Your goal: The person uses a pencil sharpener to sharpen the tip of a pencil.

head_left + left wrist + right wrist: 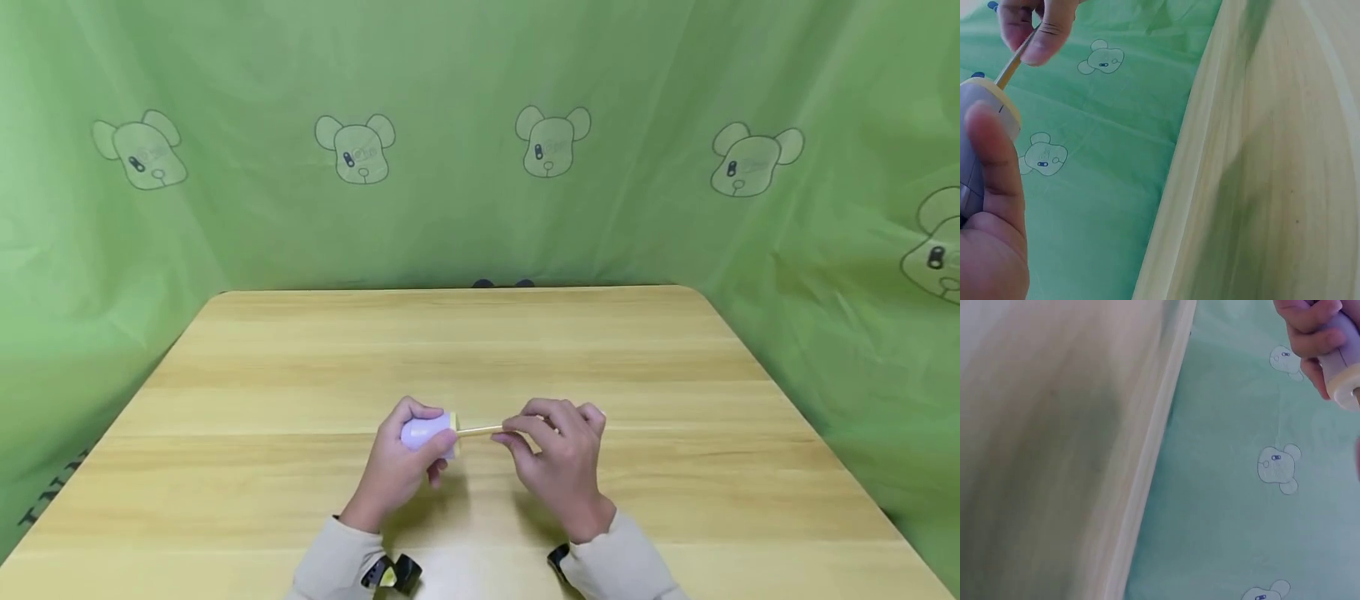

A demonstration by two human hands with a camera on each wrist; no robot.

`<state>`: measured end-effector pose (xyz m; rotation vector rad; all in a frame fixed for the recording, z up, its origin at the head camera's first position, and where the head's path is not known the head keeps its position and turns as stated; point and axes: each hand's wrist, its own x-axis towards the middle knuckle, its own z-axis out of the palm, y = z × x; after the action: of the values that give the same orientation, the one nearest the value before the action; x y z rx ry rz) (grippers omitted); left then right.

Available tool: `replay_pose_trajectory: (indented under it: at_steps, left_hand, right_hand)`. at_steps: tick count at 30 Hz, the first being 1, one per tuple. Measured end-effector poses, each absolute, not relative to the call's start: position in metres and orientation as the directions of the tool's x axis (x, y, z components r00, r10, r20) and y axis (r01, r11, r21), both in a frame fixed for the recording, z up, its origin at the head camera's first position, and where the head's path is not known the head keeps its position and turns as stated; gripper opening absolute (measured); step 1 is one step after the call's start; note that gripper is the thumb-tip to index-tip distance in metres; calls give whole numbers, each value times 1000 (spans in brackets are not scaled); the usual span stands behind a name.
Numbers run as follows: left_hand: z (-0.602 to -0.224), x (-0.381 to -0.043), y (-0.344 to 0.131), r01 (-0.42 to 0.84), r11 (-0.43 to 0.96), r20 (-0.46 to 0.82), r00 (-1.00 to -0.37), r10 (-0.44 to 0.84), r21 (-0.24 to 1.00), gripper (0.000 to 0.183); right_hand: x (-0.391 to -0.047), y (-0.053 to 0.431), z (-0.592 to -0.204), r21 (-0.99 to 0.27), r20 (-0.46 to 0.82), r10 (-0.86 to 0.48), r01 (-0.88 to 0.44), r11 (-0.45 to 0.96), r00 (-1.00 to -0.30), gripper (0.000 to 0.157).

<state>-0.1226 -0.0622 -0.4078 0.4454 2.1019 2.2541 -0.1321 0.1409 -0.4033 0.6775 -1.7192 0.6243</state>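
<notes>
In the head view my left hand (pixel 390 475) grips a rounded lavender pencil sharpener (pixel 423 431) with a pale yellow end. That end faces right, and a thin yellow pencil (pixel 480 430) reaches into it. Fingertips and thumb of my right hand (pixel 561 457) pinch the pencil's other part. The left wrist view has the left thumb lying along the sharpener (pixel 969 134), with the pencil (pixel 1011 70) standing out of its top. From the right wrist, the sharpener (pixel 1338 361) shows a hole in its end face. The pencil's tip is hidden inside.
Both hands are above the near half of a light wooden table (pixel 480 342). A green curtain (pixel 450 225) printed with bear heads hangs behind and along both sides. Dark bands with devices (pixel 393 573) sit at both wrists.
</notes>
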Motion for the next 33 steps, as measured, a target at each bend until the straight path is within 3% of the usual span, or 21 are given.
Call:
replay_pose_trajectory:
  at_steps: [3,6,10,18,21,24,29,33]
  left_hand:
    - [-408,-121,-63,180,-121,204,-951,234,976,30]
    - [-409,-121,-61,168,-116,192,-952,240,979,30]
    - [-410,-121,-58,153,-59,162,-963,214,986,29]
    - [-413,-120,-59,144,21,135,-960,245,989,33]
    - [-414,-119,-58,162,52,144,-956,254,985,34]
    - [-413,-120,-57,168,59,150,-959,241,984,33]
    - [-414,-122,-55,166,48,152,-965,216,985,31]
    - [-415,-121,-55,156,51,142,-969,202,986,31]
  right_hand:
    - [-132,138,-404,-52,982,-97,-727,685,-162,35]
    - [-132,138,-405,-78,978,-91,-729,680,-190,27]
    - [-131,140,-406,-139,947,-122,-721,679,-298,17]
    - [-127,152,-411,-164,802,-268,-628,761,-534,44]
    - [-126,154,-411,-186,757,-287,-615,766,-587,37]
    - [-128,155,-408,-211,747,-273,-606,767,-606,27]
    - [-130,154,-405,-271,761,-188,-567,778,-621,37]
    - [-127,151,-409,-324,737,-207,-605,727,-643,36]
